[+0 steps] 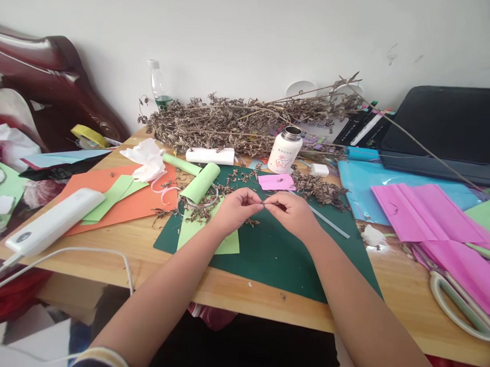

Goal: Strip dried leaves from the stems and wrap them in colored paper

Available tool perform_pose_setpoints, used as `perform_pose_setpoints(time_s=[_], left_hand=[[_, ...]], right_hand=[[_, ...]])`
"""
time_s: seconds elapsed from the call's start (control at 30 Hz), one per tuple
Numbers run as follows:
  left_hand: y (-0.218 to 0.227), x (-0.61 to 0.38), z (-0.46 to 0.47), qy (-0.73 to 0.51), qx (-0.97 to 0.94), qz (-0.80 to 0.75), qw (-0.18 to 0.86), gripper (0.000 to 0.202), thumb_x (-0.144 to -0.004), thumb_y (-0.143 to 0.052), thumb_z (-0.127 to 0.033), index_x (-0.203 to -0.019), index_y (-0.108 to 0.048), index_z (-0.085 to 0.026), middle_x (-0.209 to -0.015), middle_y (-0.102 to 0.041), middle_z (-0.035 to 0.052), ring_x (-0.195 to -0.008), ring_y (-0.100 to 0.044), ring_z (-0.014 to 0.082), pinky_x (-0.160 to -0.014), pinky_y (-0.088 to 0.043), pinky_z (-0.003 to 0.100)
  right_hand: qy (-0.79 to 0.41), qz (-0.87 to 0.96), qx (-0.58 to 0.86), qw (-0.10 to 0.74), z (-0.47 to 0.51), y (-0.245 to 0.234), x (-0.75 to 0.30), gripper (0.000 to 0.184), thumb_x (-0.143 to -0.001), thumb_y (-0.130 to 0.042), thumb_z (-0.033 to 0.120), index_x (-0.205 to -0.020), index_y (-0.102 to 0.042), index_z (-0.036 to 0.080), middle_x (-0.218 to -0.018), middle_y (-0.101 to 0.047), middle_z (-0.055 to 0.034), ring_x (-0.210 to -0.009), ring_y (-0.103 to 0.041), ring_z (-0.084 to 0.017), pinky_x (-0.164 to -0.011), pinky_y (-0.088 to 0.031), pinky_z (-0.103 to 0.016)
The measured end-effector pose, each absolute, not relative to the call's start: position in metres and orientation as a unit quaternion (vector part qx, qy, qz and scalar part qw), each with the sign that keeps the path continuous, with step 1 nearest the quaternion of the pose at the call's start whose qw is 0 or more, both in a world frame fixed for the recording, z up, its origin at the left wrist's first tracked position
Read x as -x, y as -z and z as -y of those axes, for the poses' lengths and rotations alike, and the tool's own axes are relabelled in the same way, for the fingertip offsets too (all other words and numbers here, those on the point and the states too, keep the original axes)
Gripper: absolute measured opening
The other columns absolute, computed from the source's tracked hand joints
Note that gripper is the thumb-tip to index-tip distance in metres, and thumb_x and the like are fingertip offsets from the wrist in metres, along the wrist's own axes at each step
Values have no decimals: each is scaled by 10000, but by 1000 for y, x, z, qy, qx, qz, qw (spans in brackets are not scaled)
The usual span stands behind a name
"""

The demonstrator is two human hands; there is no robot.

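Observation:
Above the dark green cutting mat (275,249), my left hand (240,209) and my right hand (290,213) meet fingertip to fingertip. Both are closed in a pinch on a tiny dark bit (263,204) that looks like dried plant. Crumbled dried leaves (321,189) lie in a heap beyond my right hand. A pink paper slip (276,182) is just past my fingers. Left of my left hand are a rolled green paper (200,183), a roll of clear tape (209,199) and a light green sheet (227,244), partly covered by my forearm.
Long dried plant stalks (231,119) stretch along the wall. An uncapped white bottle (285,150) stands before them. On the left are a white power bank (54,219) with its cable and orange paper (148,201). Scissors (461,303), pink paper (428,216) and a black tablet (443,131) occupy the right.

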State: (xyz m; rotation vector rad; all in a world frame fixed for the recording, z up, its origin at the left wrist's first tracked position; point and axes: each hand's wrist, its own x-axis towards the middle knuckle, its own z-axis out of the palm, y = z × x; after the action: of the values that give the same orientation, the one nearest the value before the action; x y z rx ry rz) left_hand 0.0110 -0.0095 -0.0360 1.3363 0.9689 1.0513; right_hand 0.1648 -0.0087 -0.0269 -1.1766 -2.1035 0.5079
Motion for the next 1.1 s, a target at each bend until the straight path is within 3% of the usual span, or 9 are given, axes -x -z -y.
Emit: perform_pose_setpoints(time_s=[0.3, 0.5, 0.67, 0.8, 0.93, 1.1], left_hand=[[34, -18, 15, -422, -554, -442, 565, 186, -606, -597, -243, -647, -447, -142, -555, -509, -37, -534, -506, 66, -490, -414, 186], [37, -16, 13, -407, -575, -460, 540, 240, -584, -619, -314, -654, -463, -146, -560, -490, -40, -501, -468, 56, -464, -393, 178], [37, -13, 10, -453, -548, -456, 536, 244, -631, -576, -339, -751, -468, -157, -624, -512, -33, -530, -474, 53, -500, -373, 176], [34, -11, 10, -456, -546, -461, 531, 227, -699, -491, -378, -732, -460, -156, -620, -516, -26, -531, -473, 55, -510, -361, 180], [34, -9, 10, -455, -552, -468, 519, 240, -722, -451, -400, -720, -451, -160, -641, -523, -17, -545, -476, 64, -516, -359, 190], [32, -8, 11, -448, -576, -461, 506, 225, -721, -455, -381, -775, -476, -163, -681, -506, -16, -581, -471, 67, -548, -377, 190]], right_hand=[[-222, 794, 458, 332, 6, 30, -165, 82, -692, -475, 187, -660, -549, 175, -645, -562, -4, -573, -478, -104, -523, -364, -217], [-252, 793, 460, 310, 5, 26, -170, 110, -697, -470, 233, -666, -561, 179, -652, -571, -5, -578, -487, -111, -525, -368, -220], [-133, 707, 596, 356, -16, 33, -207, 201, -685, -487, 357, -623, -551, 176, -579, -545, -2, -538, -465, -124, -505, -340, -235], [-5, 630, 697, 343, -26, 36, -234, 327, -709, -429, 424, -509, -509, 178, -481, -477, -7, -510, -430, -141, -477, -287, -252], [-15, 620, 690, 372, -23, 32, -233, 336, -753, -358, 396, -634, -581, 175, -576, -552, -36, -598, -491, -168, -533, -336, -269], [-160, 728, 560, 361, -10, 27, -206, 227, -749, -401, 296, -881, -556, 195, -711, -595, -24, -677, -537, -155, -621, -396, -279]])
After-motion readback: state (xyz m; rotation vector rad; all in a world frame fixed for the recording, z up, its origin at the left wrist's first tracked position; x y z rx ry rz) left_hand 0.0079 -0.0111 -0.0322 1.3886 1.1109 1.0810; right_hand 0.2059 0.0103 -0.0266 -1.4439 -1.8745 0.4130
